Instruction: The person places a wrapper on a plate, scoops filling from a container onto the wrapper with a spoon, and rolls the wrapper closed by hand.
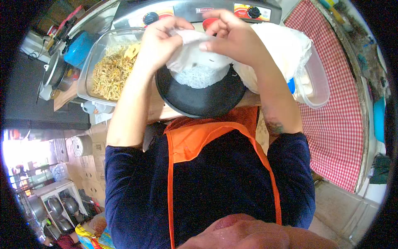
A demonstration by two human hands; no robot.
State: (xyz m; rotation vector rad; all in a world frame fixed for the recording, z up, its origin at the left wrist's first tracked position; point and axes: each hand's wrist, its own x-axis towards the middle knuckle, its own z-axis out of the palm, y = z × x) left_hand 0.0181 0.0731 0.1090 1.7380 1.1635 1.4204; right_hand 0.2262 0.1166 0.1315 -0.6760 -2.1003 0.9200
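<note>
Between my hands hangs a thin white wrapper sheet (192,54), its lower part lying on a round black plate (199,101). My left hand (163,43) is closed in a pinch on the sheet's upper left edge. My right hand (232,39) pinches its upper right side, with some fingers curled above it. Left of the plate, a clear plastic container (85,79) holds a shredded, noodle-like filling (110,74). By my right forearm lies a bunched white cloth or plastic wrap (282,47); what is under it is hidden.
A gas stove (186,10) with two knobs stands behind the plate, a red item (209,23) before it. At right, another clear container (319,89) holds pale pieces beside a red checkered cloth (331,124). A blue container (78,50) and pots are at far left.
</note>
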